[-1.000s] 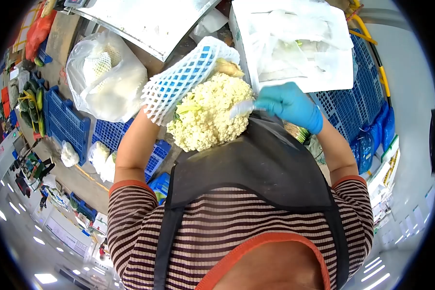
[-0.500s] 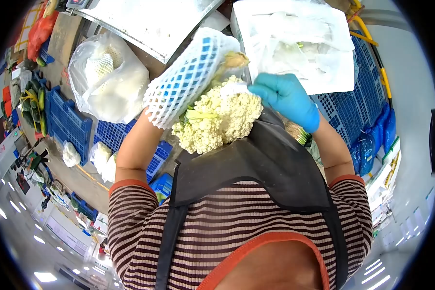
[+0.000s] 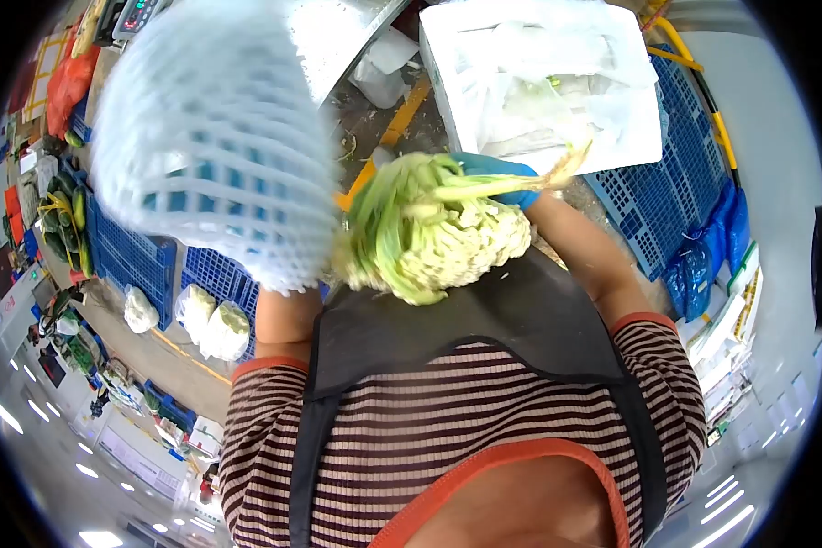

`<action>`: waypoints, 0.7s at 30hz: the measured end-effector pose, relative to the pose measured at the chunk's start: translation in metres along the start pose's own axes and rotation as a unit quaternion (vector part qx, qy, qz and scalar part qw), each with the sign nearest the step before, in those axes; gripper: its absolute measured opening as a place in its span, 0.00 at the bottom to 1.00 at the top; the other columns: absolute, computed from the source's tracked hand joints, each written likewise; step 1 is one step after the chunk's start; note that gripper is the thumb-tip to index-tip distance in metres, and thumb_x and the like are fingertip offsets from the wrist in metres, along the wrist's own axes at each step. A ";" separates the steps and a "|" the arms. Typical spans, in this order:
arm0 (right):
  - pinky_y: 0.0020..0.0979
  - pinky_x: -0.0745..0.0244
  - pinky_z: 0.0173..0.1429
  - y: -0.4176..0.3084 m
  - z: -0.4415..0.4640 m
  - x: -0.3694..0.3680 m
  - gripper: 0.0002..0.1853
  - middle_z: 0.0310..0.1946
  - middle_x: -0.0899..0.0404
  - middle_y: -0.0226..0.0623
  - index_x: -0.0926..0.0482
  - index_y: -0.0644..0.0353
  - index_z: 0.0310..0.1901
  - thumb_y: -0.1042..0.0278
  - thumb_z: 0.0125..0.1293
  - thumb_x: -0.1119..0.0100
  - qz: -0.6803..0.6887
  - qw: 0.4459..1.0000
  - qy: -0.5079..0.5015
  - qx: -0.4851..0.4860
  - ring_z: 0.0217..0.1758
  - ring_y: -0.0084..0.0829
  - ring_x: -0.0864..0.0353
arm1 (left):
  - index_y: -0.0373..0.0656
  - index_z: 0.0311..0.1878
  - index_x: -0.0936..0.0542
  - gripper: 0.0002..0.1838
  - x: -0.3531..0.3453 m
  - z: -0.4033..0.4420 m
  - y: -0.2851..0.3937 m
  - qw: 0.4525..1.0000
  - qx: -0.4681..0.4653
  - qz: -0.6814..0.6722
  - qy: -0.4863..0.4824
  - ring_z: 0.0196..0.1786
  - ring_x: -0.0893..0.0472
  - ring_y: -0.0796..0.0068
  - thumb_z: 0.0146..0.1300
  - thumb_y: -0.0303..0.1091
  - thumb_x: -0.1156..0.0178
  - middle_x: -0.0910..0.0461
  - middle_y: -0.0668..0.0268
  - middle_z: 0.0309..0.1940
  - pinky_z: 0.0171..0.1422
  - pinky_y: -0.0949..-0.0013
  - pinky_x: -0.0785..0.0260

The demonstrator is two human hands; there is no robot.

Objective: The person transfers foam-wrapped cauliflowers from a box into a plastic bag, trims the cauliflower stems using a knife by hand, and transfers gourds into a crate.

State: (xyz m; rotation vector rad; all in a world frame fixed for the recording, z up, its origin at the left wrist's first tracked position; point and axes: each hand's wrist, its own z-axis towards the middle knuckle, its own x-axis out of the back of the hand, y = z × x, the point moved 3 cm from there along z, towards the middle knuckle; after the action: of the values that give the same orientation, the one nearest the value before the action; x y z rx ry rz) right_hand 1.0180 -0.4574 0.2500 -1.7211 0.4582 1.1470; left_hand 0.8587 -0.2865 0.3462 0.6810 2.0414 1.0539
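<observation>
A cauliflower (image 3: 457,247) with green leaves and a long pale stem is against the front of the dark apron. My right hand (image 3: 519,194), in a blue glove, grips it from behind at the stem side; some fingers are hidden by the leaves. A white foam net sleeve (image 3: 219,119) covers my left hand (image 3: 215,187), whose blue glove shows through the mesh. The sleeve is large and smeared by motion, left of the cauliflower, and the fingers inside cannot be made out.
A white foam box (image 3: 648,119) with plastic film stands ahead on the right, by a blue plastic pallet (image 3: 630,219). A metal-topped table (image 3: 338,36) and a digital scale (image 3: 137,16) are ahead left. Bagged vegetables (image 3: 224,331) sit at lower left.
The cauliflower has turned, its stem now pointing right and its leaves showing. My left hand in the net sleeve has lifted away leftward, and my right hand has shifted behind the cauliflower.
</observation>
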 end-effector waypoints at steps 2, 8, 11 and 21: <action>0.33 0.33 0.68 -0.021 -0.017 -0.028 0.34 0.64 0.28 0.41 0.37 0.67 0.69 0.65 0.64 0.38 -0.025 0.975 0.218 0.022 0.63 0.30 0.27 | 0.40 0.68 0.31 0.23 0.011 -0.016 0.014 1.000 0.002 0.003 0.003 0.59 0.22 0.70 0.74 0.38 0.49 0.23 0.59 0.59 0.63 0.71 0.29; 0.28 0.31 0.66 -0.062 0.014 -0.065 0.35 0.58 0.24 0.32 0.32 0.60 0.67 0.74 0.57 0.32 -0.173 0.933 0.302 0.096 0.61 0.25 0.27 | 0.40 0.68 0.32 0.24 0.012 0.009 -0.007 0.996 0.015 0.086 0.015 0.60 0.22 0.70 0.74 0.39 0.49 0.23 0.58 0.60 0.63 0.72 0.29; 0.27 0.31 0.65 -0.062 0.029 -0.077 0.31 0.57 0.23 0.29 0.29 0.58 0.65 0.72 0.59 0.31 -0.278 0.906 0.310 0.074 0.58 0.25 0.25 | 0.40 0.69 0.32 0.24 0.015 0.029 -0.007 0.996 0.033 0.080 -0.013 0.60 0.23 0.71 0.74 0.39 0.49 0.24 0.58 0.60 0.63 0.72 0.29; 0.30 0.24 0.37 -0.072 -0.002 -0.079 0.18 0.31 0.21 0.33 0.22 0.56 0.57 0.58 0.70 0.41 -0.412 0.819 0.399 -0.001 0.31 0.25 0.21 | 0.36 0.69 0.34 0.24 0.031 0.046 -0.035 0.984 0.104 -0.110 -0.093 0.64 0.26 0.71 0.74 0.37 0.50 0.28 0.58 0.64 0.68 0.71 0.32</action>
State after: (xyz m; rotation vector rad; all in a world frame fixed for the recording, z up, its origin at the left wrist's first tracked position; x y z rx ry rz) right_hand 1.0334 -0.4426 0.3542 -2.0314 0.1385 -0.2343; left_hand 0.8726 -0.2612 0.2873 0.6165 2.0240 0.6338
